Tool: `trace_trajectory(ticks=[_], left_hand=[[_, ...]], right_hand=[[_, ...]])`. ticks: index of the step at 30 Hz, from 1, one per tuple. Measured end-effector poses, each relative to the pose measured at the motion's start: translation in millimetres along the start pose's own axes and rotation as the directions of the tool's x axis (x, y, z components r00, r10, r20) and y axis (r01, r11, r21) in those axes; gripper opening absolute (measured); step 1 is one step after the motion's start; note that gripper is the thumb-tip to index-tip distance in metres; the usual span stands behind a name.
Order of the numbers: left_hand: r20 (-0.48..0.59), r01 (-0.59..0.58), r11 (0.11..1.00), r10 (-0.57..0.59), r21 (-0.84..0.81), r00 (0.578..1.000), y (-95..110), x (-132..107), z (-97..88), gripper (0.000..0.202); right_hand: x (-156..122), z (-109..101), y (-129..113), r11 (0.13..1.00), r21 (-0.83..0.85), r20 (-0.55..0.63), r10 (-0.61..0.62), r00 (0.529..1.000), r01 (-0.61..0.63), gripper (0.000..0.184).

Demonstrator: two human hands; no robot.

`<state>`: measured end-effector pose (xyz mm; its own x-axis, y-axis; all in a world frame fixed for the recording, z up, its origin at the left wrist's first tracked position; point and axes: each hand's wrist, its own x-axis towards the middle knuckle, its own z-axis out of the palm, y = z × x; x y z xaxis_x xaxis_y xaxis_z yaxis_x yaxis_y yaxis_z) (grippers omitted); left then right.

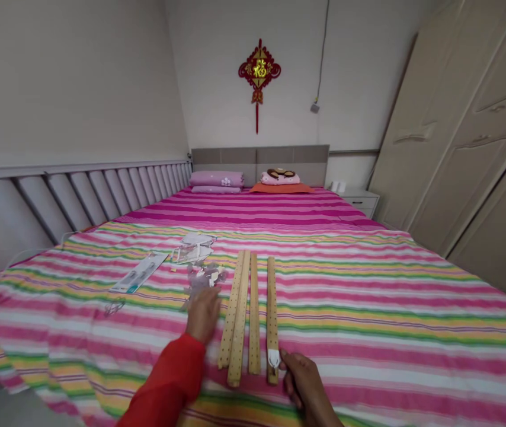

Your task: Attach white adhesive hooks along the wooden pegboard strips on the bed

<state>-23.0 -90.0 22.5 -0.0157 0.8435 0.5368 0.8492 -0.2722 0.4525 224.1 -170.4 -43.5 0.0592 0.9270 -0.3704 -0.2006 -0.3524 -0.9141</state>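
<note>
My left hand [204, 311], palm down and slightly blurred, is at the near edge of a clear plastic bag [200, 280] with small white pieces on it. Its fingers reach forward and hold nothing I can see. My right hand [303, 379] has its thumb and forefinger at the edge of a white hook [274, 358], which lies on the near end of the rightmost wooden strip [272, 302]. Left of that strip are another wooden strip [254, 314] and two more strips [237, 320] side by side, all dotted with small holes.
A flat blister pack [141, 273] lies on the striped sheet [368, 308], with a small clear wrapper [114, 306] nearer me. White packaging [195, 248] rests beyond the plastic bag. Folded bedding [217, 179] is at the headboard [288, 156]; a slatted rail [79, 198] borders the left side.
</note>
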Motion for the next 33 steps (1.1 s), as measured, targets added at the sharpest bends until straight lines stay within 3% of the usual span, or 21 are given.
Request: trace_trajectory(ticks=[3,6,11,14,19,23,27,30,33], left_hand=[[0.014,0.075,0.982,-0.079,0.175,0.997,-24,38,-0.3,0.031],[0.119,0.079,0.950,-0.121,0.303,0.986,-35,55,8.4,0.038],[0.213,0.047,0.930,-0.132,0.364,0.968,-43,62,14.9,0.024],[0.197,0.045,0.932,-0.123,0.360,0.973,-45,62,11.6,0.016],[0.136,0.086,0.949,-0.133,0.304,0.982,-43,56,4.1,0.019],[-0.036,0.159,0.978,-0.156,0.137,0.987,-38,49,-4.4,0.016],[-0.176,0.169,0.956,-0.214,-0.238,0.961,-27,39,-17.1,0.018],[-0.099,0.294,0.785,-0.408,-0.544,0.907,-11,28,-26.6,0.029],[0.135,0.444,0.529,-0.522,-0.723,0.842,11,12,-32.8,0.046]], right_hand=[[2,-1,2,1.000,-0.008,0.021,0.005,1.000,-0.005,0.054],[4,-3,4,1.000,-0.003,0.044,0.018,0.999,-0.018,0.053],[7,-4,7,1.000,-0.004,0.045,0.028,0.999,-0.028,0.051],[7,-4,7,0.999,-0.004,0.040,0.032,0.999,-0.032,0.051],[3,-3,2,1.000,0.005,0.050,0.030,0.998,-0.031,0.052],[-1,-2,0,1.000,0.019,0.039,0.013,0.999,-0.014,0.052],[-2,-2,-1,1.000,0.020,0.027,-0.001,1.000,0.000,0.051],[-3,-2,-2,1.000,0.018,0.039,0.003,0.999,-0.004,0.053],[-4,-3,-3,0.999,0.034,0.051,-0.010,0.999,0.008,0.052]])
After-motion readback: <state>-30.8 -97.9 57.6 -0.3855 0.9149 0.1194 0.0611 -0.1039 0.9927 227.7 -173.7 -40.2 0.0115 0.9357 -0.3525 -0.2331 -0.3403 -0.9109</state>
